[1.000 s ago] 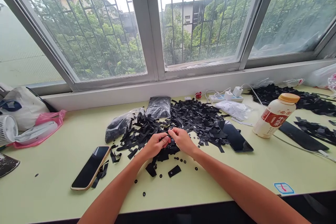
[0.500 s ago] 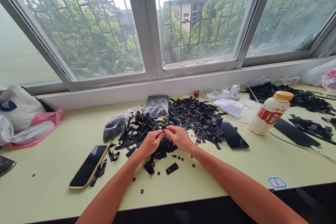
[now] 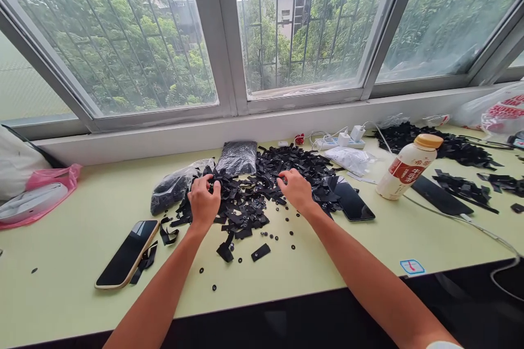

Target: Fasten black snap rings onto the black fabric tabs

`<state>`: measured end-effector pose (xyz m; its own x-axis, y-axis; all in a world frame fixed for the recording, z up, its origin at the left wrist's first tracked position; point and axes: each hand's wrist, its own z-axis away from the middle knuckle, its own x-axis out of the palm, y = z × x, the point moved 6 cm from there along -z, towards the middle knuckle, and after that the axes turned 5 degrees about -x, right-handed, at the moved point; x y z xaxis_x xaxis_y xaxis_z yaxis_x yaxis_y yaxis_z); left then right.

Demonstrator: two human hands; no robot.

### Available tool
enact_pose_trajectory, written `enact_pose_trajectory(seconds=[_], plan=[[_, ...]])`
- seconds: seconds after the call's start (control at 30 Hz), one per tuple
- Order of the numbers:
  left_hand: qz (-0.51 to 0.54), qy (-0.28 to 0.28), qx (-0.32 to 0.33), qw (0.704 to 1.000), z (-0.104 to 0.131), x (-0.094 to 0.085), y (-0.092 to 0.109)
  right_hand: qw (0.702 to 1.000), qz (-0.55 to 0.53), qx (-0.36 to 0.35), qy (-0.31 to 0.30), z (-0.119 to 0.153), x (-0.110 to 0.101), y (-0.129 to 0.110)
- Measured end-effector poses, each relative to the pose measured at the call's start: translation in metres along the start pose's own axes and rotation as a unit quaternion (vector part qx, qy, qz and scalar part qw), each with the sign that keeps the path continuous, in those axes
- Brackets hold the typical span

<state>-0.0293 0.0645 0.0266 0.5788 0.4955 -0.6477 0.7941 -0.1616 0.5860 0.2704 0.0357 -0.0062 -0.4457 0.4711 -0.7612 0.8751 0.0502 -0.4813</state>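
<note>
Many short black fabric strips, some with small white marks, lie heaped on the table. Small black round pieces with centre holes are scattered among them and in front. At the heap's left side, my left hand hovers with bent fingers, thumb and forefinger apart. My right hand is over the right part of the heap, fingers curved down toward the strips, with a small gap at the thumb; its fingertips are partly lost against the black. A lone strip with a white mark lies nearer the front.
Plastic bags of black material stand behind the heap. A phone lies left, another dark phone right. Farther right are a bottle, a cable, a power strip and more black strips. Windows rise behind the table.
My hands, fingertips together over the heap before, have parted: the left moved left, the right moved right and slightly up. The view has shifted a little.
</note>
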Motion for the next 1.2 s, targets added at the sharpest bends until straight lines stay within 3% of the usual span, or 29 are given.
enact_pose_trajectory(seconds=[0.1,0.23,0.43,0.57,0.63,0.73,0.83,1.0,1.2], plan=[[-0.056,0.04,-0.032,0.997,-0.004,-0.001,-0.008,0.996,0.082,0.042,-0.012,-0.009,-0.004,0.037],[-0.03,0.001,0.007,1.0,0.005,0.011,0.001,0.995,0.086,0.047,-0.033,-0.011,-0.002,0.054],[0.085,-0.063,0.099,0.989,0.018,0.016,0.021,0.995,-0.058,0.073,0.047,-0.013,-0.01,0.054],[0.148,-0.091,0.136,0.975,0.022,0.015,0.029,0.968,-0.21,0.081,0.112,-0.017,-0.02,0.051],[0.168,-0.115,0.154,0.967,0.026,0.015,0.035,0.93,-0.339,0.102,0.1,-0.018,-0.016,0.046],[0.217,-0.188,0.162,0.944,0.035,0.019,0.045,0.851,-0.511,0.121,0.028,-0.015,-0.001,0.026],[0.281,-0.276,0.121,0.911,0.045,0.029,0.051,0.809,-0.578,0.094,-0.054,-0.004,0.013,-0.008],[0.323,-0.352,0.062,0.876,0.054,0.044,0.049,0.785,-0.599,0.045,-0.152,0.02,0.031,-0.057],[0.337,-0.389,0.028,0.857,0.052,0.05,0.042,0.794,-0.594,0.071,-0.106,0.018,0.035,-0.048]])
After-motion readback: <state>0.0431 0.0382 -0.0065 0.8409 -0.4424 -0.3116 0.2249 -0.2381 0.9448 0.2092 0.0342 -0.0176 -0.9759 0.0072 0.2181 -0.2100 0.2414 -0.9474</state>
